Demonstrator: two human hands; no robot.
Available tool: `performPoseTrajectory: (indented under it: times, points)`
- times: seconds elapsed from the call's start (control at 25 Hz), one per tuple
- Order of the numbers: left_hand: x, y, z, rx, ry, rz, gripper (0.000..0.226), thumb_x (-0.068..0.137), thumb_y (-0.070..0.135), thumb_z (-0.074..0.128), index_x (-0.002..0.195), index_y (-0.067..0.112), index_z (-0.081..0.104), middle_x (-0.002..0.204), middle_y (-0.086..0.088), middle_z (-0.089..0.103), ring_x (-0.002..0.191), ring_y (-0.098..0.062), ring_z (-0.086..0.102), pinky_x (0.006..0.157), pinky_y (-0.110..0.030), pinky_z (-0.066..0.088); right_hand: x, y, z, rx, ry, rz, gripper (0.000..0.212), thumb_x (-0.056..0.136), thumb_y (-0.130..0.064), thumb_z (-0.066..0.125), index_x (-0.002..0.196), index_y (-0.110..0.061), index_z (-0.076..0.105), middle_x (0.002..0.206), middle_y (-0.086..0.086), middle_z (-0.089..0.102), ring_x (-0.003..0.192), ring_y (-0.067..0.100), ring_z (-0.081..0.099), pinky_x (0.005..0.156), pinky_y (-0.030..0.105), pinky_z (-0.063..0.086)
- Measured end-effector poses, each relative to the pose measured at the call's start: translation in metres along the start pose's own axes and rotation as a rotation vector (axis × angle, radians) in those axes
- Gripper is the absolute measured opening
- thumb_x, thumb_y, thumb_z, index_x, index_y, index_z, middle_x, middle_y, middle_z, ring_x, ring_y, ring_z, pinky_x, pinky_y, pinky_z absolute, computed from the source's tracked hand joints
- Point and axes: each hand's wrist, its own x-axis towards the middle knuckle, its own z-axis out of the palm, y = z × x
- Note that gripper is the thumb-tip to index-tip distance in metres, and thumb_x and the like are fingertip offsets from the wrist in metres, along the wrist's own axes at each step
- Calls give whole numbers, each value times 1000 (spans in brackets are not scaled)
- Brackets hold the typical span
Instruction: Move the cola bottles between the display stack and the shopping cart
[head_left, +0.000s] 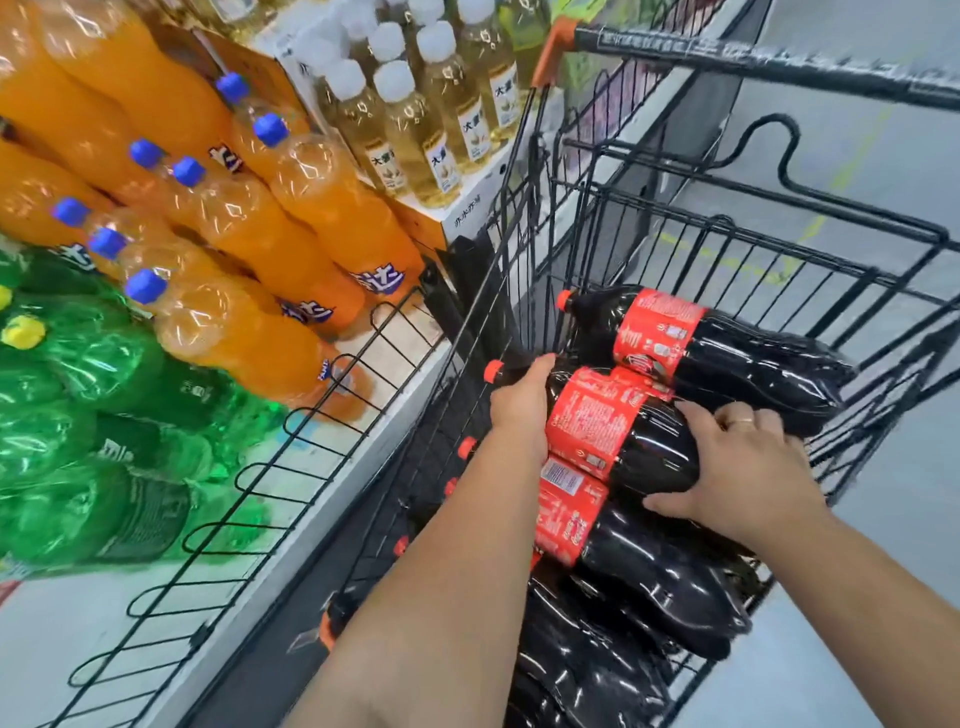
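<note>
Several large cola bottles with red labels and red caps lie on their sides in the black wire shopping cart (675, 244). Both my hands are on one bottle (613, 431) in the middle of the pile. My left hand (522, 405) grips its neck, just below the red cap (493, 371). My right hand (737, 467) wraps around its dark lower body. Another cola bottle (727, 353) lies behind it, and one more (649, 561) lies in front. The bottles deeper in the cart are partly hidden by my arms.
To the left, a white display shelf with a black wire fence (322, 452) holds orange soda bottles (270, 244) and green soda bottles (78, 415). Pale yellow drink bottles (415, 119) stand behind them. The cart handle (753, 57) runs across the top right over grey floor.
</note>
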Motion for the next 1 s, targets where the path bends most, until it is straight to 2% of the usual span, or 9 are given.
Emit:
performPoseTrajectory:
  times: [0.08, 0.2, 0.28, 0.4, 0.56, 0.68, 0.8, 1.0]
  points:
    - [5, 3, -1, -19, -31, -38, 62, 67, 49, 86, 111, 13, 61, 99, -14, 77, 85, -32, 76, 83, -53, 61, 9, -1, -1, -3, -77, -20, 124, 53, -89, 62, 151, -32, 11, 137, 4, 46, 123, 28, 48, 94, 42, 47]
    - [8, 5, -2, -34, -32, -55, 58, 71, 43, 86, 115, 14, 62, 95, -13, 78, 82, -31, 76, 82, -52, 62, 19, 0, -5, -7, -138, -67, 132, 50, -87, 66, 153, -33, 2, 132, 1, 52, 118, 26, 54, 83, 40, 52]
    - [10, 4, -3, -37, -17, -58, 61, 73, 44, 85, 120, 16, 59, 96, -11, 78, 81, -29, 76, 78, -49, 63, 22, 0, -5, 7, -144, -86, 134, 51, -84, 68, 153, -36, -4, 130, 2, 54, 116, 26, 55, 80, 40, 54]
    - [9, 3, -2, -52, -14, -56, 70, 74, 49, 85, 128, 19, 52, 99, -10, 78, 83, -29, 77, 75, -46, 63, 23, 3, -4, 48, -138, -94, 134, 47, -85, 67, 153, -39, -3, 122, 0, 57, 111, 25, 57, 79, 41, 56]
    - [5, 6, 0, -109, -33, -7, 98, 52, 55, 89, 134, 29, 42, 119, -10, 70, 97, -34, 73, 85, -55, 59, 16, 6, -11, 188, -148, -87, 133, 37, -85, 66, 148, -47, 3, 111, -5, 58, 102, 22, 60, 78, 41, 56]
    - [-9, 12, 1, -119, -42, 81, 101, 48, 58, 88, 133, 28, 44, 120, -9, 68, 103, -35, 70, 89, -57, 57, 4, 6, -19, 239, -116, -84, 130, 37, -86, 66, 146, -49, 4, 106, -7, 56, 98, 21, 60, 75, 39, 56]
    - [-35, 23, -5, -155, -57, 198, 103, 39, 66, 84, 131, 34, 50, 118, -5, 69, 102, -32, 70, 91, -56, 57, -13, 3, -30, 283, -47, -84, 128, 45, -82, 72, 148, -45, 5, 101, -9, 51, 98, 20, 60, 74, 36, 54]
    - [-93, 35, -28, -181, -139, 534, 77, 55, 62, 82, 126, 40, 59, 117, 2, 74, 105, -26, 72, 98, -54, 55, -50, -15, -40, 577, 61, -158, 125, 46, -70, 82, 148, -43, 16, 111, -8, 57, 105, 22, 60, 83, 36, 50]
